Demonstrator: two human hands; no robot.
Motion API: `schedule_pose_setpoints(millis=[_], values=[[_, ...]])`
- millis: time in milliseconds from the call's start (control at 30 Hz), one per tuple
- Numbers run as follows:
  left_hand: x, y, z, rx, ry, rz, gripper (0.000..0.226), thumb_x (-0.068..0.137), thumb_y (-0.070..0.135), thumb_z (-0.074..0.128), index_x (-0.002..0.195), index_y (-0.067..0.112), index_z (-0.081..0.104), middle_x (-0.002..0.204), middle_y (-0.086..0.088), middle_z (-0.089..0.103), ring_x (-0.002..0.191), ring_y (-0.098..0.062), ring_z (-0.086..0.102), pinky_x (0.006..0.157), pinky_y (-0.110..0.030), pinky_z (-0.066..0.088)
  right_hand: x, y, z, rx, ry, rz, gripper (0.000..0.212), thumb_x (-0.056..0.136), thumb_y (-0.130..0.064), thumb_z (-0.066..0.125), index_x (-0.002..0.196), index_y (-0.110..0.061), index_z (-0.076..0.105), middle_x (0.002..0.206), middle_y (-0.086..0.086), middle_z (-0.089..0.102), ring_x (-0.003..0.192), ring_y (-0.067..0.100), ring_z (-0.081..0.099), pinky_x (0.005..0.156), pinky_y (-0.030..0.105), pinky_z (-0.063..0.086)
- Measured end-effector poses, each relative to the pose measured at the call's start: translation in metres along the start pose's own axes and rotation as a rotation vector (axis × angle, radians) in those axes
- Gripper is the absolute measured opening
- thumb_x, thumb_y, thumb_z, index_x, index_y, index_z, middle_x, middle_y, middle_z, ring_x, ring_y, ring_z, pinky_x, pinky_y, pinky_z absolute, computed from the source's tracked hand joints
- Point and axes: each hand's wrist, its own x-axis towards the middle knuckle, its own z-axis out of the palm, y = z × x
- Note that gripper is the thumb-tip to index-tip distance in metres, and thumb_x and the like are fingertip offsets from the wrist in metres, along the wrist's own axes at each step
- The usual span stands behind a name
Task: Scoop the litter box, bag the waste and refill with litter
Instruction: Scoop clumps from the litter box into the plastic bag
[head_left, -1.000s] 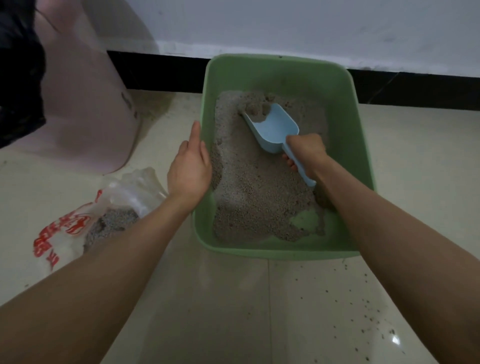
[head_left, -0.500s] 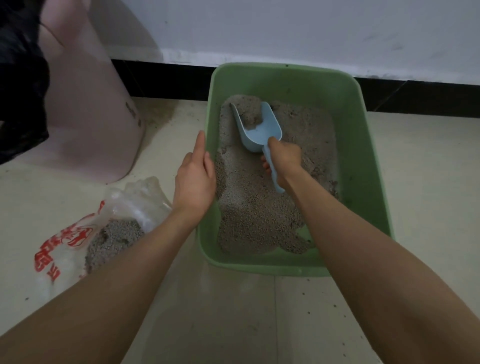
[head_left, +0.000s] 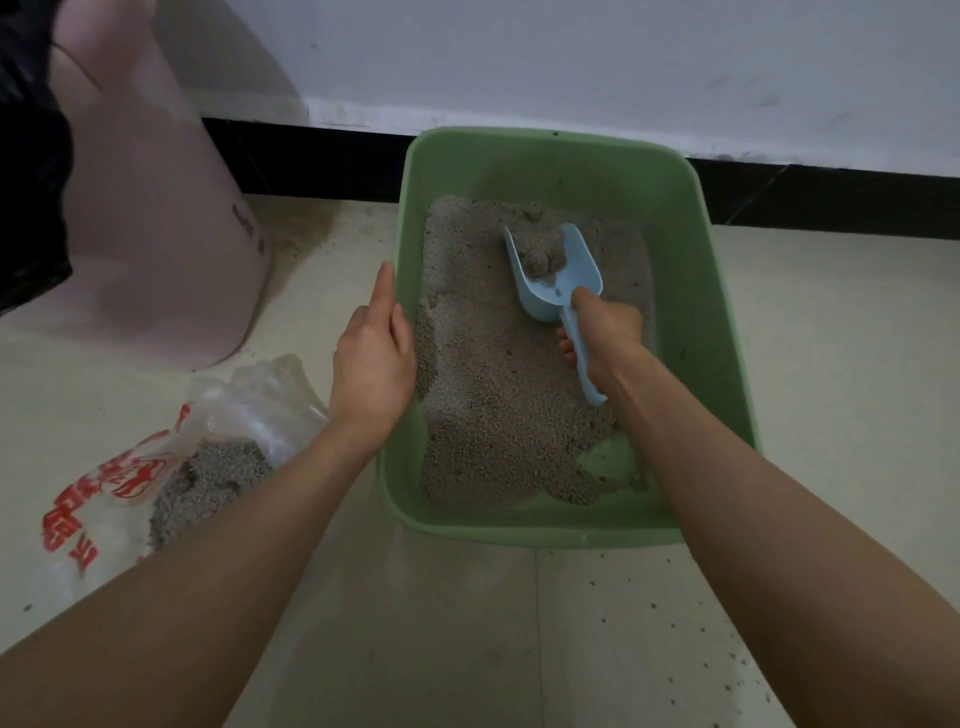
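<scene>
So I'm looking down at a green rectangular plastic litter box (head_left: 561, 166) sitting on the pale tiled floor (head_left: 467, 623), its far end close to the black skirting at the foot of the white wall. It's got grey granular litter (head_left: 493, 395) spread over most of the bottom, with a bare green patch showing at the near right corner.

My right hand (head_left: 605, 338) is down inside the box with the fingers curled tight round the handle of a light blue plastic scoop (head_left: 558, 283). The scoop mouth points to the far side and there's a clump of litter sitting in it.

My left hand (head_left: 371, 353) is on the left rim of the box, index finger stretched straight along the edge, palm draped over the rim. Can't tell if the other fingers hook inside.

Left of the box, on the floor, lies a clear plastic bag with red printing (head_left: 156, 467), holding a pile of grey granules. The red print looks like Chinese characters plus a round logo, but I can't read it from here. Further left and far stands a pale pink plastic bin (head_left: 156, 234) with a small dark mark on its side, also unreadable. Dark specks are scattered on the floor near right.
</scene>
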Motion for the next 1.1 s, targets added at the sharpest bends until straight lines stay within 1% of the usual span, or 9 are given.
schedule_pose_setpoints(millis=[100,233,367,500,700,800,900,1000,1100], values=[[0.0,0.0,0.0,-0.007,-0.002,-0.003,0.048,0.1,0.019,0.03,0.147,0.019,0.022,0.092,-0.014,0.053,0.079,-0.021,0.046,0.071,-0.029,0.032,0.006,-0.006,0.005,-0.009,-0.003,0.008,0.027,0.093,-0.017,0.047,0.107,0.004,0.057,0.065,0.009,0.053,0.052,0.016,0.048,0.045,0.025,0.039],[0.001,-0.001,0.0,0.007,0.01,0.006,0.048,0.1,0.018,0.03,0.147,0.017,0.023,0.097,-0.019,0.056,0.08,-0.022,0.046,0.072,-0.029,0.032,0.015,-0.014,0.013,0.007,-0.006,0.003,0.031,0.094,-0.018,0.046,0.112,0.004,0.057,0.066,0.009,0.054,0.053,0.016,0.049,0.044,0.024,0.039],[0.001,-0.001,0.0,0.008,0.009,0.012,0.048,0.1,0.018,0.03,0.147,0.017,0.023,0.098,-0.018,0.056,0.08,-0.019,0.044,0.072,-0.029,0.032,0.018,0.0,0.017,0.02,0.041,-0.067,0.029,0.094,-0.022,0.045,0.103,0.001,0.06,0.065,0.006,0.054,0.054,0.015,0.05,0.051,0.027,0.041],[0.001,-0.002,0.0,0.006,0.018,0.019,0.048,0.1,0.018,0.03,0.147,0.018,0.023,0.104,-0.018,0.058,0.082,-0.02,0.047,0.073,-0.026,0.031,0.016,0.006,0.022,0.08,0.014,-0.158,0.018,0.095,-0.02,0.042,0.091,-0.008,0.054,0.068,0.004,0.052,0.057,0.013,0.049,0.052,0.024,0.04],[0.001,-0.001,0.001,0.012,0.025,0.021,0.048,0.099,0.018,0.03,0.147,0.019,0.023,0.103,-0.018,0.057,0.081,-0.017,0.044,0.073,-0.027,0.032,0.013,-0.001,0.022,0.117,-0.055,-0.182,0.014,0.098,-0.017,0.039,0.098,-0.009,0.051,0.087,0.005,0.051,0.065,0.01,0.048,0.042,0.011,0.039],[0.001,-0.001,0.002,0.017,0.03,0.026,0.048,0.099,0.018,0.03,0.147,0.018,0.023,0.099,-0.018,0.057,0.079,-0.02,0.046,0.071,-0.028,0.032,0.011,0.004,0.022,0.1,-0.063,-0.155,0.015,0.099,-0.017,0.039,0.099,-0.008,0.051,0.094,0.009,0.051,0.066,0.011,0.049,0.049,0.017,0.039],[0.001,-0.002,0.001,0.017,0.029,0.021,0.048,0.099,0.018,0.03,0.147,0.019,0.022,0.103,-0.018,0.057,0.087,-0.029,0.053,0.074,-0.029,0.033,0.007,0.012,0.015,0.078,-0.062,-0.135,0.018,0.099,-0.017,0.039,0.102,-0.006,0.052,0.096,0.011,0.052,0.073,0.016,0.052,0.053,0.019,0.038],[0.002,-0.002,0.002,0.028,0.027,0.022,0.048,0.099,0.018,0.03,0.147,0.019,0.022,0.095,-0.014,0.054,0.08,-0.022,0.048,0.072,-0.03,0.033,-0.002,0.018,0.002,0.032,-0.064,-0.123,0.021,0.099,-0.018,0.04,0.106,-0.004,0.055,0.095,0.01,0.053,0.069,0.013,0.052,0.055,0.02,0.039],[0.002,0.0,0.0,0.055,0.016,0.012,0.049,0.1,0.019,0.028,0.148,0.019,0.019,0.086,-0.01,0.049,0.074,-0.02,0.045,0.067,-0.031,0.032,-0.017,0.023,-0.013,0.004,-0.069,-0.143,0.016,0.098,-0.017,0.041,0.097,-0.006,0.053,0.093,0.011,0.053,0.066,0.013,0.051,0.053,0.019,0.039]])
